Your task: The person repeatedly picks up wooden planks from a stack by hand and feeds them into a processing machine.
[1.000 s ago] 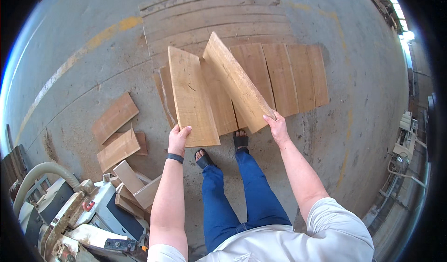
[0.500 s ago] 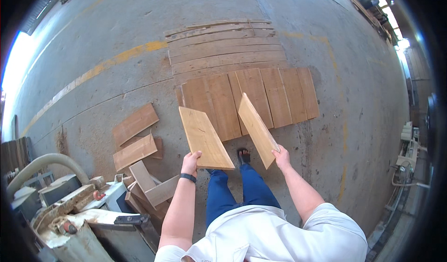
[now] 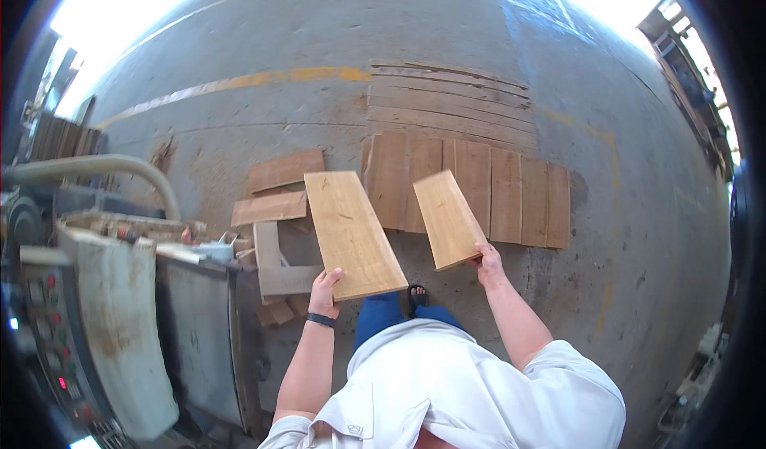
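Note:
My left hand (image 3: pixel 325 294) is closed on the near left corner of a light wooden board (image 3: pixel 351 233), thumb on its upper face. My right hand (image 3: pixel 489 264) grips a second, smaller-looking wooden board (image 3: pixel 448 219) by its near right corner. Both boards are raised off the floor, apart from each other, with their broad grained faces showing. Beyond them, a row of browner planks (image 3: pixel 504 193) lies side by side on the concrete. Behind that row are long thin slats (image 3: pixel 451 102), partly split at the far end.
At left stands a woodworking machine (image 3: pixel 120 321) with a control panel (image 3: pixel 54 321) and a thick hose (image 3: pixel 120 163). Loose board offcuts (image 3: pixel 270 208) lie on the floor beside it. A yellow line (image 3: pixel 295 75) crosses the concrete. Racks line the far right wall.
The view has turned left toward the machine. The right board has tilted so that its broad face shows more, and the left board also lies flatter to view. Both hands keep their hold.

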The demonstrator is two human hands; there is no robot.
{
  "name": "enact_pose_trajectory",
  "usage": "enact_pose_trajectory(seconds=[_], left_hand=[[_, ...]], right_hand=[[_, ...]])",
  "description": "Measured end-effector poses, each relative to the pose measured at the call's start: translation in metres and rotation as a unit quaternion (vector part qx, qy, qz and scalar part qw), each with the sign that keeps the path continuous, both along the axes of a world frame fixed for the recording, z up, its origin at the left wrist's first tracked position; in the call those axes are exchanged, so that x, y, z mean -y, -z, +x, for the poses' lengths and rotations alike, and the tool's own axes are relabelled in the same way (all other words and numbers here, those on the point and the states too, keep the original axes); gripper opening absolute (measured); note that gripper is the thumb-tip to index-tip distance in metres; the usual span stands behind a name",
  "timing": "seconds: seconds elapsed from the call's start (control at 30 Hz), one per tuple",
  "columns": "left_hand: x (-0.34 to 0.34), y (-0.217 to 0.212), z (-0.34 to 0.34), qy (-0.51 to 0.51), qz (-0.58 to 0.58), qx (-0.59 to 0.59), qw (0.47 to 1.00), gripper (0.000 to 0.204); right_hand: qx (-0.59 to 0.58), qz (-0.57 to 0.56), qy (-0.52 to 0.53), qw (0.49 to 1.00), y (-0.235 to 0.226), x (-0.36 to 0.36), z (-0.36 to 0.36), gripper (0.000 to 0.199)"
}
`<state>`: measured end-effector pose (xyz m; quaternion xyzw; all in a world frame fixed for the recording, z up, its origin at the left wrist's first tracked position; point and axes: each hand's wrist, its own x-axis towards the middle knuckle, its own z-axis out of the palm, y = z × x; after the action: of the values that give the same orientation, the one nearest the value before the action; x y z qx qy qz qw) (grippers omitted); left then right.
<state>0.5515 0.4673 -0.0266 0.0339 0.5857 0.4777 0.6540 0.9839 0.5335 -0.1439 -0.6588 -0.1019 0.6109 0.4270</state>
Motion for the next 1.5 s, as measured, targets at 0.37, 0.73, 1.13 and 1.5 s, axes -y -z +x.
enact_pose_trajectory(seconds=[0.37, 0.73, 1.13, 1.5], left_hand=[[0.200, -0.116, 0.045, -0.223, 0.186, -0.028, 0.956, 0.042], [0.378, -0.127, 0.006, -0.398, 0.223, -0.100, 0.884, 0.047], [0.555, -0.060, -0.098, -0.466, 0.161, -0.087, 0.866, 0.047], [0.570, 0.000, -0.182, -0.428, -0.037, -0.177, 0.885, 0.065]], right_hand=[[-0.268, 0.117, -0.195, 0.936, -0.142, 0.041, -0.041, 0.043], [-0.326, 0.122, -0.421, 0.838, -0.176, 0.106, -0.180, 0.035], [-0.304, 0.055, -0.520, 0.796, -0.155, 0.239, -0.375, 0.034], [-0.228, -0.005, -0.567, 0.792, -0.115, 0.283, -0.493, 0.032]])
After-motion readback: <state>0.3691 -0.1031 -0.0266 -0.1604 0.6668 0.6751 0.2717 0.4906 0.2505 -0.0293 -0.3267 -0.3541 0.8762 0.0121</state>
